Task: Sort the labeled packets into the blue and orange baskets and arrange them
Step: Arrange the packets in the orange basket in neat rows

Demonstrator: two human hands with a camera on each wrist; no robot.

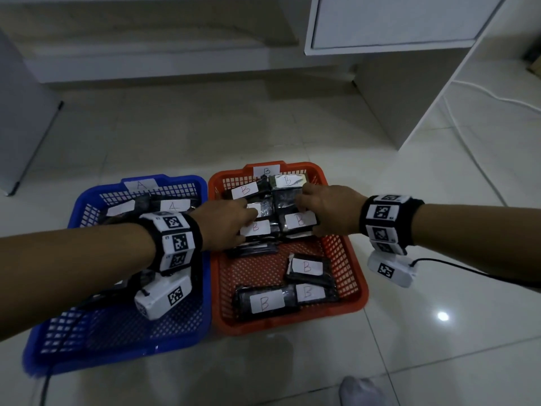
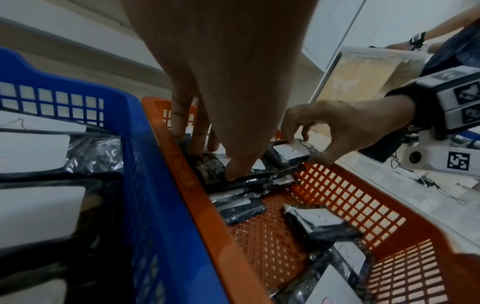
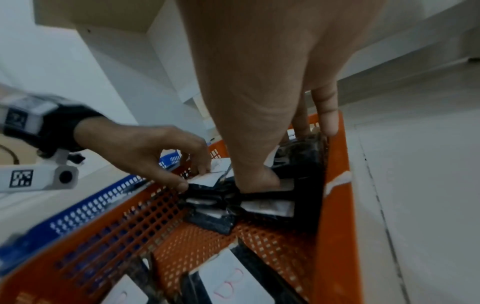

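While both hands reach into the far half of the orange basket (image 1: 360,291), the left hand (image 1: 222,224) pinches one B packet (image 1: 254,228) between thumb and curled fingers. Just beside it, the right hand (image 1: 330,209) pinches a second B packet (image 1: 298,221) the same way. Both lie atop a stack. Three loose packets (image 1: 307,269) lie behind the hands, nearer the person. Under the left forearm, the blue basket (image 1: 117,360) holds A packets (image 1: 172,206). Both baskets sit side by side on the floor (image 1: 292,127).
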